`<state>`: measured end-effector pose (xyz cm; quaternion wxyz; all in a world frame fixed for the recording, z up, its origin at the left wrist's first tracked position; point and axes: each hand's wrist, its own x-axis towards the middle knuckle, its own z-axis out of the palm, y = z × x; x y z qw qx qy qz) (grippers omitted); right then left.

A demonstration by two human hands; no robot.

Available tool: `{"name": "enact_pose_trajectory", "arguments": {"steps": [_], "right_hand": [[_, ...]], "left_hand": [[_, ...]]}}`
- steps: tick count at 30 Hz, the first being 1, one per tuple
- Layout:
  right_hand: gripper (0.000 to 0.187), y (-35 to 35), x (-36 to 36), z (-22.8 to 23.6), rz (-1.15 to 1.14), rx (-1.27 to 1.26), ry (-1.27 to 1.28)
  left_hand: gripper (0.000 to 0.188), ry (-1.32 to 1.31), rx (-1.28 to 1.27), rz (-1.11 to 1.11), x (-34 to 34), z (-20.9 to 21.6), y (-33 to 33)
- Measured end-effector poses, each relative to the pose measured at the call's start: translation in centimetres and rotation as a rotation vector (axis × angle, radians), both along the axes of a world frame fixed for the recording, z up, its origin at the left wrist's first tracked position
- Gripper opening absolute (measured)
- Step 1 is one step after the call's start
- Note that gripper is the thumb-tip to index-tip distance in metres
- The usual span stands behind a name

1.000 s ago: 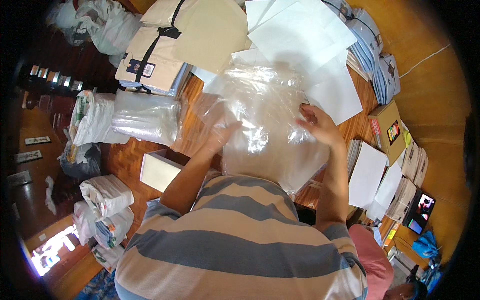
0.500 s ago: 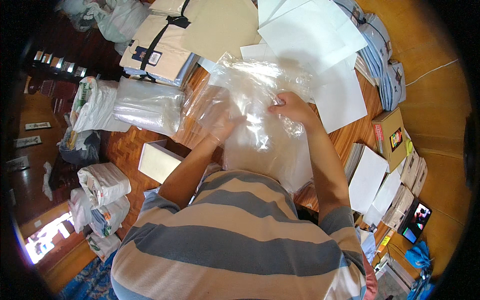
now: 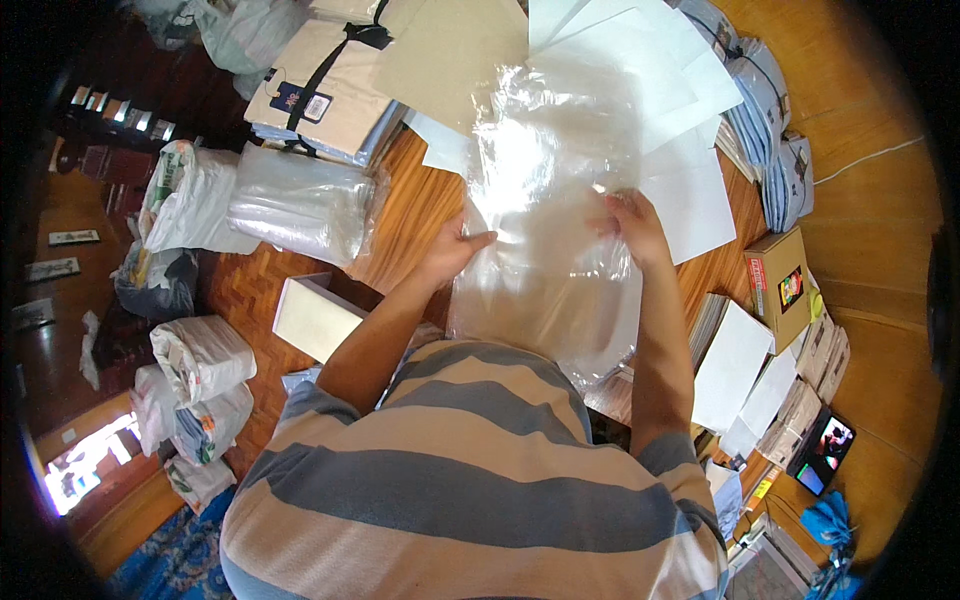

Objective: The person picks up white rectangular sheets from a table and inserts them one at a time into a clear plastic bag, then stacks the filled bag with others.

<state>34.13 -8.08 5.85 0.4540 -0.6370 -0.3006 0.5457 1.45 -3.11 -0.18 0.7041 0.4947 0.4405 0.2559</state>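
Note:
A large clear plastic bag [image 3: 545,270] is spread out in front of me, fairly flat and shiny with glare. My left hand [image 3: 452,250] pinches its left edge, the thumb lying over the film and the fingers behind it. At the right edge, my right hand [image 3: 640,228] is closed on the same bag. Beyond it lie loose white sheets [image 3: 690,195] and a tan sheet [image 3: 440,50]; the bag's far end overlaps both. A stack of clear plastic bags [image 3: 300,205] sits to the left of my left hand.
Cream folded garments [image 3: 335,75] tied with black ribbon stand at the far left of the wooden table [image 3: 410,215]. Folded blue garments [image 3: 760,110] lie far right. A cardboard box [image 3: 778,280] and white boards [image 3: 732,365] are on the right; an open white box [image 3: 318,320] is nearer left.
The bag, crumpled before, is now stretched flatter and reaches farther away from me. My right hand has shifted right, so the hands are wider apart. The left hand now shows clearly at the bag's edge.

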Motion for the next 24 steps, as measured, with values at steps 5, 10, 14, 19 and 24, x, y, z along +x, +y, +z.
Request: {"name": "enact_pose_trajectory", "arguments": {"steps": [5, 10, 14, 19, 24], "right_hand": [[0.036, -6.4, -4.3, 1.4, -0.044, -0.027, -0.007], [0.032, -10.5, -5.8, 0.3, 0.097, -0.003, -0.091], [0.036, -11.1, -5.7, 1.1, 0.372, 0.007, -0.35], [0.043, -7.8, -6.1, 3.2, 0.346, 0.169, -0.484], [0.053, -0.3, -2.0, 0.4, 0.042, 0.013, 0.43]], "left_hand": [[0.052, -0.013, -0.073, 0.012, -0.2, 0.6, -0.1], [0.06, -0.286, -0.476, 0.178, -0.6, -0.9, 0.7], [0.066, -0.253, -0.371, 0.127, -0.5, -0.1, 0.7], [0.066, 0.116, 0.076, -0.06, -0.6, -0.6, 0.5], [0.064, 0.095, 0.101, 0.013, 0.1, 1.0, 0.0]]}}
